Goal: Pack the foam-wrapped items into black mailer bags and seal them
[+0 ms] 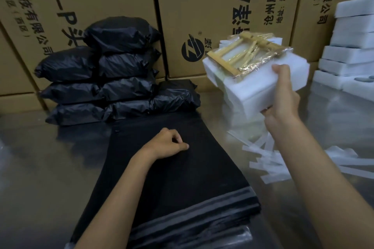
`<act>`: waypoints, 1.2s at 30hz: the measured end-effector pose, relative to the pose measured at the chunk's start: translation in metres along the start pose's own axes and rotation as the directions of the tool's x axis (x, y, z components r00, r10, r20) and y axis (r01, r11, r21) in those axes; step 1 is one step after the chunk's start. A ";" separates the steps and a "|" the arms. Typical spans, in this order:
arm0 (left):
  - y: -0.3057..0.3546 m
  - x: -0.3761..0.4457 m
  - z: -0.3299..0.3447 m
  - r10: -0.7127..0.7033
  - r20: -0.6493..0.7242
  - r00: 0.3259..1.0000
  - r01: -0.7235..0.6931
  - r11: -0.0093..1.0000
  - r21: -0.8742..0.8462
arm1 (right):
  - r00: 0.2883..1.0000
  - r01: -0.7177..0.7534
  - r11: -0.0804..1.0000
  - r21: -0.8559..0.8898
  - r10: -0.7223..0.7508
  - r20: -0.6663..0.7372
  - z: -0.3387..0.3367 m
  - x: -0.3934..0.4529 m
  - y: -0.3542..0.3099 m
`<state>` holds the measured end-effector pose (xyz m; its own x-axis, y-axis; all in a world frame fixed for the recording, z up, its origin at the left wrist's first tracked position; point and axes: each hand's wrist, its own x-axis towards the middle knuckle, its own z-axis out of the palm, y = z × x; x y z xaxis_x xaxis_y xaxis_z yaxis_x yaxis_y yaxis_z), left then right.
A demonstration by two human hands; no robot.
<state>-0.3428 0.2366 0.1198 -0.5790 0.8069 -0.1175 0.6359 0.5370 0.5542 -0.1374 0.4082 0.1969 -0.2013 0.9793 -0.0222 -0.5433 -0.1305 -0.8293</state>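
My right hand grips a white foam-wrapped item and holds it tilted above the table at the right. A wooden frame in clear plastic wrap lies on top of that foam. My left hand rests on the top sheet of a flat stack of black mailer bags in the middle of the table, its fingers curled with thumb and fingertip pinching at the bag's surface. Grey adhesive strips of the bags face me at the near end.
Several filled black mailer bags are piled at the back left against large cardboard boxes. White foam blocks are stacked at the far right. Peeled white strips litter the shiny metal table to the right of the bags.
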 end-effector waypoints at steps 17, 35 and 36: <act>-0.044 -0.135 0.004 0.178 0.015 0.984 -0.175 0.980 -0.097 | 0.917 -0.381 0.912 0.151 0.353 0.185 -0.078 -0.117 0.036; -0.016 -0.161 0.015 0.234 -0.424 0.875 -0.293 0.953 -0.078 | 0.766 -0.417 0.905 -0.085 0.400 0.502 -0.102 -0.131 0.027; -0.013 -0.165 0.013 0.255 -0.407 0.877 -0.324 0.940 -0.110 | 0.762 -0.414 0.903 -0.112 0.411 0.500 -0.103 -0.131 0.027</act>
<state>-0.2483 0.0999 0.1212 -0.5534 0.7446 0.3732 0.7289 0.2161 0.6497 -0.0417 0.2925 0.1201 -0.7844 0.6152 -0.0790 -0.3160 -0.5060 -0.8025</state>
